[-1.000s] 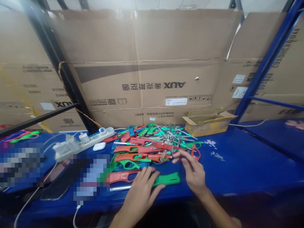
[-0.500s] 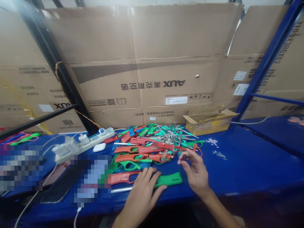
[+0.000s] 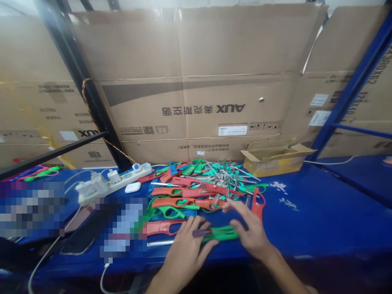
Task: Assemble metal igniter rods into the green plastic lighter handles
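My left hand [image 3: 186, 245] is closed around a green gas lighter casing [image 3: 222, 234] at the table's near edge. A screwdriver with a purple handle [image 3: 202, 232] lies level along the casing, its handle against my left fingers. Whether those fingers also grip it, I cannot tell. My right hand [image 3: 249, 232] is over the right end of the casing, thumb and fingers apart, with nothing seen in it. A metal tube [image 3: 161, 242] sticks out to the left from under my left hand. Just behind it is a red lighter casing [image 3: 163, 227].
A heap of red, orange and green lighter parts [image 3: 180, 191] spreads behind my hands, with metal tubes and teal pieces. Further right are a yellow cardboard box [image 3: 275, 165] and small loose bits [image 3: 278, 186]. On the left are a power strip [image 3: 122, 179], a white case [image 3: 132, 187] and phones.
The screwdriver went from upright in my right hand at the casing's right end to lying along the casing. My right hand has opened. A red casing now shows beside it. The view shifted slightly.
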A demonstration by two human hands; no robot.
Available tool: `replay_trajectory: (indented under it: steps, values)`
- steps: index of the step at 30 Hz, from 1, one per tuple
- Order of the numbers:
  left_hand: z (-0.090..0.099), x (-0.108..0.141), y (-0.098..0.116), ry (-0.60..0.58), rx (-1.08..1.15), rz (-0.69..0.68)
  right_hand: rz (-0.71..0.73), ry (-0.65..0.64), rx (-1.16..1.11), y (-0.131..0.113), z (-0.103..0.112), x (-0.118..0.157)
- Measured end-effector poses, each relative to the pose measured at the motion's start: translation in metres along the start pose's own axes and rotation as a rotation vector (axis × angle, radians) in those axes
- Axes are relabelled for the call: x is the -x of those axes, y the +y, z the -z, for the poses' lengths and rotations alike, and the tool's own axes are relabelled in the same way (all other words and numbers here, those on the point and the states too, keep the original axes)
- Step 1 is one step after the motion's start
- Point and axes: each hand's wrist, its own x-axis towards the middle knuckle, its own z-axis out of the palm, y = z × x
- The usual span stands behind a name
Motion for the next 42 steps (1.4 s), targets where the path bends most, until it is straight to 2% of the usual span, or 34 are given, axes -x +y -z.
replay_trajectory:
  steps: [4, 5, 7, 10, 12, 16, 19, 21, 23, 27, 32, 42]
  values:
    - [0.004, -0.002, 0.002, -0.034, 0.004, -0.006, 0.095, -0.424, 0.123, -0.005, -0.005, -0.004]
    - [0.004, -0.002, 0.002, -0.045, -0.004, -0.008, 0.088, -0.478, 0.137, -0.005, -0.006, -0.005]
    - [0.004, -0.002, 0.002, -0.073, -0.018, -0.009, 0.08, -0.506, 0.138, -0.005, -0.008, -0.005]
    - [0.002, -0.001, 0.002, -0.094, -0.028, -0.008, 0.096, -0.421, 0.075, -0.001, -0.007, -0.003]
    - [0.0, -0.001, 0.001, -0.073, -0.036, -0.005, 0.04, -0.316, 0.016, 0.001, -0.007, 0.0]
    - [0.0, 0.0, 0.001, -0.06, -0.031, 0.004, -0.18, -0.025, -0.168, 0.004, -0.011, 0.007]
    - [0.0, -0.001, 0.001, -0.063, -0.024, 0.012, -0.243, 0.213, -0.292, 0.003, -0.015, 0.007]
    - [0.001, -0.001, 0.001, -0.063, -0.022, 0.014, -0.273, 0.293, -0.386, 0.003, -0.016, 0.006]
    - [0.001, -0.001, 0.001, -0.065, -0.016, 0.016, -0.312, 0.296, -0.465, 0.003, -0.017, 0.006]
    - [0.001, -0.001, 0.001, -0.077, -0.001, 0.019, -0.375, 0.22, -0.527, 0.005, -0.018, 0.009]
    - [0.001, -0.001, 0.002, -0.091, -0.001, 0.025, -0.351, 0.189, -0.556, 0.007, -0.018, 0.01]
    - [0.001, -0.001, 0.002, -0.067, 0.0, 0.014, -0.266, 0.116, -0.183, 0.011, -0.011, 0.018]
